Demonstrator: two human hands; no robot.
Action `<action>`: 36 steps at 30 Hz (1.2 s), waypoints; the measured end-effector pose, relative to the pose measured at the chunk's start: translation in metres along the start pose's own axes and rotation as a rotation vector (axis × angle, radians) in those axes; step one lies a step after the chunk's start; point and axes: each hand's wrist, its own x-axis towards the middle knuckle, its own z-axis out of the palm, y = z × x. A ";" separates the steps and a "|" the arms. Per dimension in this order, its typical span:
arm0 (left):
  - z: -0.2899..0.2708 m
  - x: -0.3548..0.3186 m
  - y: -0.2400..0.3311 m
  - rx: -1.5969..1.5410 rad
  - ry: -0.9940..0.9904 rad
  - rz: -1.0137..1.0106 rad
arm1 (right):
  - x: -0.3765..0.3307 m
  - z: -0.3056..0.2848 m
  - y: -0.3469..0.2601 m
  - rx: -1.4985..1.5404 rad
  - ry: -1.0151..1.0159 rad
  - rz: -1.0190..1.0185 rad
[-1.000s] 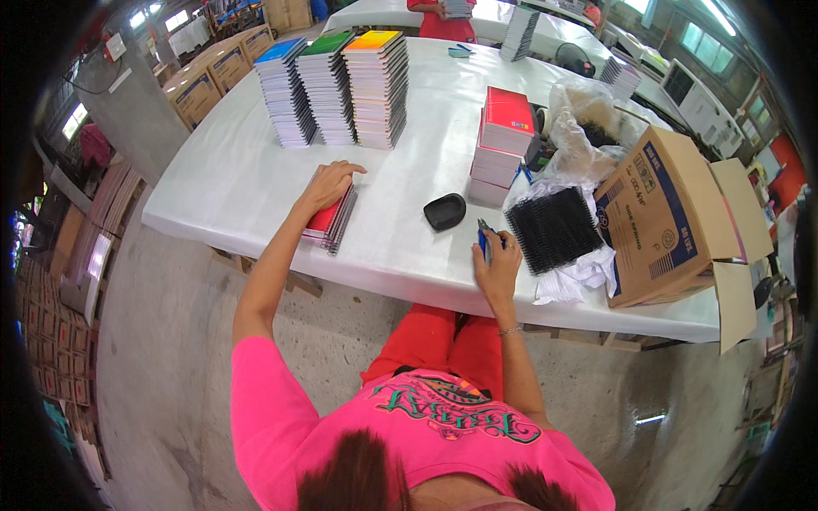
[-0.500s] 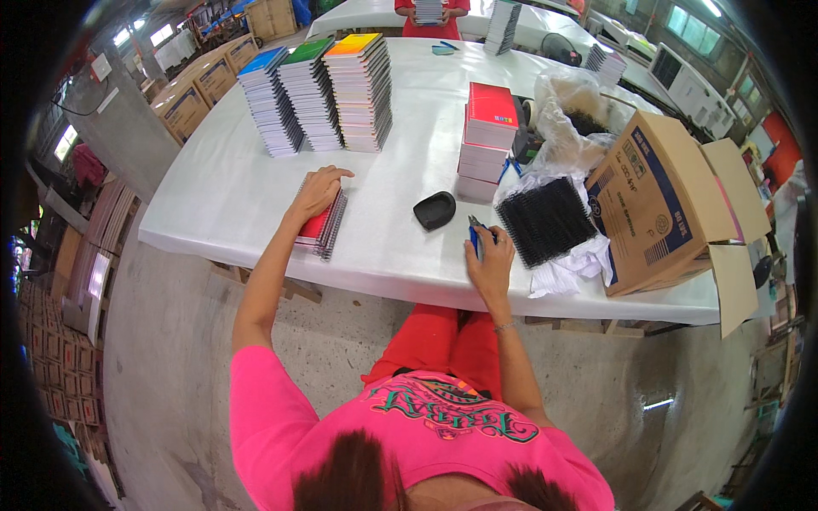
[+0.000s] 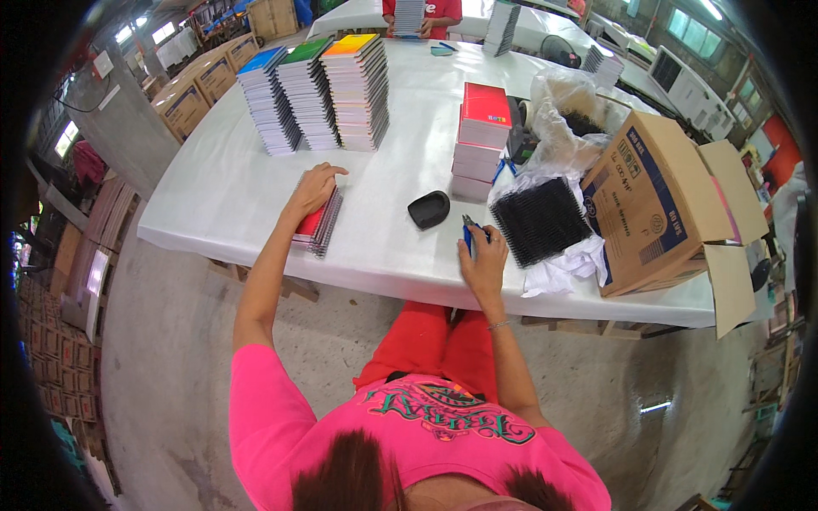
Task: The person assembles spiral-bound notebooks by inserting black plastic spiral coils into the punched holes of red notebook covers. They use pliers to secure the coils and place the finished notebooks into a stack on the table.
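While seated at white tabletop (image 3: pixel 230 192):
Left hand (image 3: pixel 313 189): fingers flat, open, on spiral notebook stack (image 3: pixel 318 223).
Right hand (image 3: pixel 482 261): fingers closed around blue-handled pliers (image 3: pixel 469 235), near black comb bindings (image 3: pixel 539 221).

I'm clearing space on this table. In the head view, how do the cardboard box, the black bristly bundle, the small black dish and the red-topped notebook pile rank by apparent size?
Largest to smallest:
1. cardboard box
2. black bristly bundle and red-topped notebook pile: too alike to rank, and the pile stands farther from the camera
3. small black dish
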 end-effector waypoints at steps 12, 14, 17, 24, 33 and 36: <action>-0.001 -0.002 0.005 -0.044 0.036 0.001 | 0.001 -0.003 -0.002 -0.001 -0.001 -0.013; -0.001 -0.002 0.002 -0.037 0.032 0.014 | 0.000 -0.002 -0.003 -0.005 0.001 -0.016; -0.001 -0.003 -0.001 -0.048 0.029 0.018 | 0.000 -0.001 -0.003 -0.006 -0.004 -0.016; -0.001 -0.004 0.003 -0.045 0.053 0.012 | 0.000 -0.002 -0.002 -0.005 -0.017 -0.006; -0.003 -0.005 0.007 -0.009 0.034 0.008 | 0.000 -0.004 -0.003 -0.010 -0.024 -0.004; -0.005 -0.004 0.004 -0.001 -0.038 -0.028 | 0.001 -0.004 -0.004 -0.007 -0.031 0.000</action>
